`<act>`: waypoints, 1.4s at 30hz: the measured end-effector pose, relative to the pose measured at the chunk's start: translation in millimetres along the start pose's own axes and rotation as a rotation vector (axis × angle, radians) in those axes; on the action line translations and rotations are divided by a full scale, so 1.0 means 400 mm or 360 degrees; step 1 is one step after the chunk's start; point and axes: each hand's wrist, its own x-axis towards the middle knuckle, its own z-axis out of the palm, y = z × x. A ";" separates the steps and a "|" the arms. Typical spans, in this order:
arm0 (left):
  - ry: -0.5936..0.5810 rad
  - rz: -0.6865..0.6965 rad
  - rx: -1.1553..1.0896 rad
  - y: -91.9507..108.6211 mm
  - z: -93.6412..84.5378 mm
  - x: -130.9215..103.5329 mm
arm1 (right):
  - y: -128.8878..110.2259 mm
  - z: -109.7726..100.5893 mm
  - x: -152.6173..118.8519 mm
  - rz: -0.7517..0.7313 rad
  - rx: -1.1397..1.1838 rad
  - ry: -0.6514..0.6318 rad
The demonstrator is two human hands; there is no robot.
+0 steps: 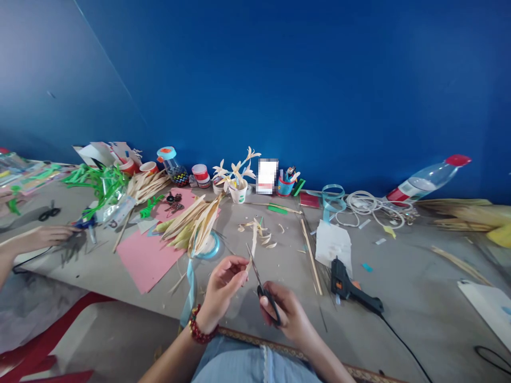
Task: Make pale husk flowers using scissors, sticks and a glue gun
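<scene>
My left hand (227,282), with a red beaded bracelet at the wrist, pinches a pale strip of dried husk (253,250) that stands upright. In my right hand (285,311) are black-handled scissors (261,284), their blades pointing up and lying beside the strip. Whether the blades touch it I cannot tell. Just beyond my hands lie curled husk scraps (268,240). Left of them rests a bundle of dried husks (197,223), near a roll of light blue ribbon (211,247) whose end hangs over the table edge.
A black glue gun (351,290) with its cord lies at right, by a white paper (334,244). Pink sheets (149,260), green stems (104,194) and a co-worker's hand (50,236) are at left. Husk flowers in a cup (238,192) and a tilted bottle (427,181) stand along the wall.
</scene>
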 end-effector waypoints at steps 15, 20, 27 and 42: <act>-0.0050 -0.0153 -0.0197 0.001 -0.052 -0.008 | 0.004 -0.048 0.031 0.0084 -0.0152 -0.0017; -0.0238 -0.0216 -0.0102 0.028 -0.032 -0.007 | -0.052 -0.035 0.038 -0.0020 0.0308 0.0201; -0.0702 -0.0166 0.0146 0.069 0.001 0.027 | -0.064 -0.045 0.038 -0.0058 0.0482 0.0294; -0.0122 -0.0152 -0.0330 0.025 0.095 0.005 | -0.050 -0.041 0.011 -0.0220 0.0097 0.0792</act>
